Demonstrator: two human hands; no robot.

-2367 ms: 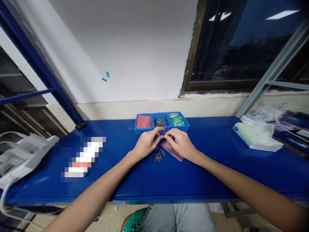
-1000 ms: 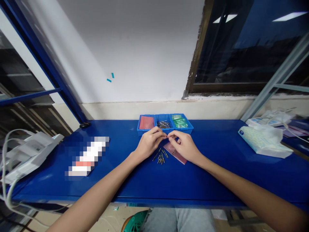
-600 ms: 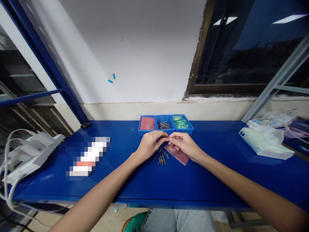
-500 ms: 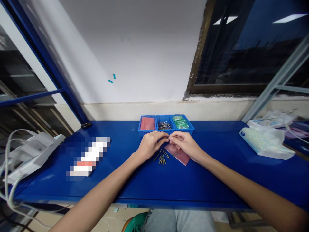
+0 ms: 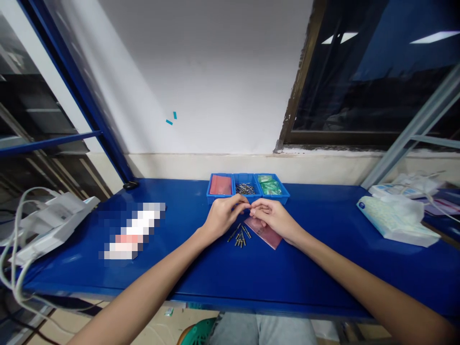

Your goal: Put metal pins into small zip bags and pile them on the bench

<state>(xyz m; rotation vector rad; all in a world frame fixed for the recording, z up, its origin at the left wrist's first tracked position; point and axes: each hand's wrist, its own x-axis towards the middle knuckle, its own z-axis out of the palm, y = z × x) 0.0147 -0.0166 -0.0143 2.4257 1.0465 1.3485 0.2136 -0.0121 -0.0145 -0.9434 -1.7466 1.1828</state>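
My left hand (image 5: 225,213) and my right hand (image 5: 273,216) meet fingertip to fingertip above the blue table. Both are closed in a pinch; whatever lies between the fingers is too small or hidden to name. Under my right hand lies a flat pink plastic bag (image 5: 268,235), partly covered by it. Several thin metal pins with brass-coloured ends (image 5: 241,237) lie loosely together on the table, just right of my left wrist. Behind the hands stands a blue three-part bin (image 5: 247,197): pink bags (image 5: 220,185) left, a heap of metal pins (image 5: 246,189) in the middle, green packets (image 5: 269,185) right.
A tissue pack (image 5: 395,223) lies on the right side of the table (image 5: 305,282). White devices with cables (image 5: 53,225) stand at the left edge. A blurred-out white and red item (image 5: 134,235) lies left of my arm. The wall rises behind the bin.
My fingertips stay together, with the right hand's fingers slightly shifted. The view has moved a little; the pins, bag and bin have stayed in place.
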